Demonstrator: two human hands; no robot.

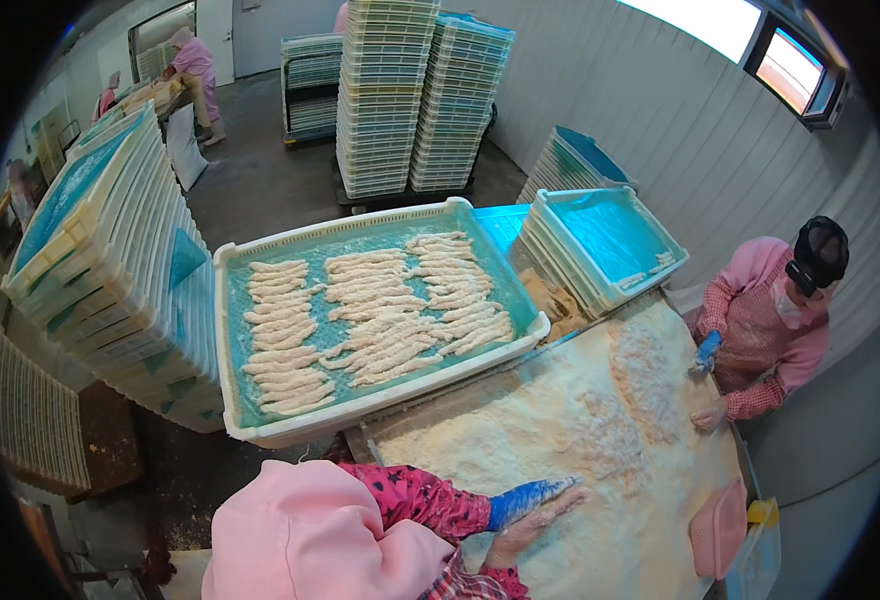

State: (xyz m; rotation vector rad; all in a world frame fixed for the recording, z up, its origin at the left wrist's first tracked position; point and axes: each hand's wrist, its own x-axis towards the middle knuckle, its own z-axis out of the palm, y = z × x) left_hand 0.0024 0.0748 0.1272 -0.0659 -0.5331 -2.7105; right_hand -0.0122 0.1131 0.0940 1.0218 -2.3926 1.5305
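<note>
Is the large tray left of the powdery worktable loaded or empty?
Loaded: the tray holds three columns of pale, coated strips.

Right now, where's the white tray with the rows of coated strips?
In the head view, the white tray sits just left of centre, between a tall tray stack on its left and the powder-covered table at its lower right.

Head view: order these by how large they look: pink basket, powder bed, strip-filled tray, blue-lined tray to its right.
1. Powder bed and strip-filled tray: too close to rank; hands cover some powder.
2. Blue-lined tray.
3. Pink basket.
</note>
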